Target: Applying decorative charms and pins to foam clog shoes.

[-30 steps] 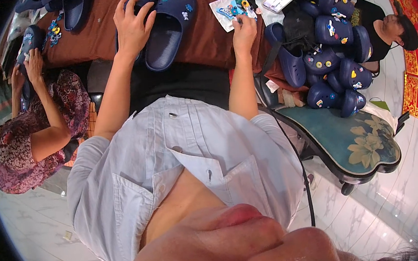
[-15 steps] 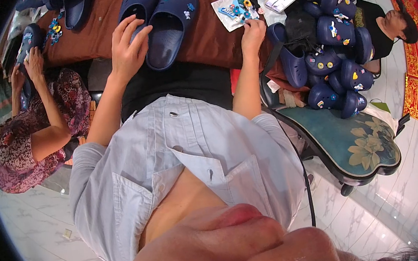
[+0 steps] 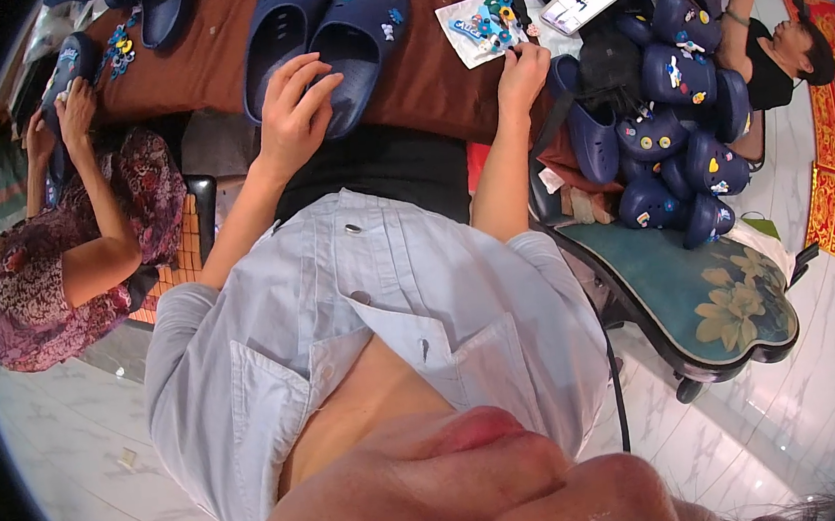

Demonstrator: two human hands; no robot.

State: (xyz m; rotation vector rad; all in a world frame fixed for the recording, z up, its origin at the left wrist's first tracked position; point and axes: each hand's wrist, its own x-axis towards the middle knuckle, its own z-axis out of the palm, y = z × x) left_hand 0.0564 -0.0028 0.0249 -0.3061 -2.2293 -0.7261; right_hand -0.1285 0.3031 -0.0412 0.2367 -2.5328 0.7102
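Observation:
A pair of navy clogs lies on the brown cloth in front of me: the left clog [image 3: 280, 45] and the right clog [image 3: 362, 33], both with small charms in their tops. Over their heel ends is my left hand [image 3: 297, 119], fingers loosely bent and apart, holding nothing. To the right, my right hand [image 3: 523, 80] has its fingers pinched together at the near edge of a white packet [image 3: 460, 27] topped with loose blue, white and yellow charms [image 3: 497, 24]. Whatever sits between those fingertips is too small to make out.
A phone [image 3: 581, 0] lies beyond my right hand, beside a heap of charm-decorated navy clogs [image 3: 676, 70]. A person at left handles another clog [image 3: 67, 68]; another person [image 3: 770, 56] is at right. A teal flowered stool [image 3: 681, 285] stands near my right side.
My left hand has moved right and nearer me across the clogs. My right hand stays by the charms. The person at right now has an arm raised to the heap. The view has shifted slightly.

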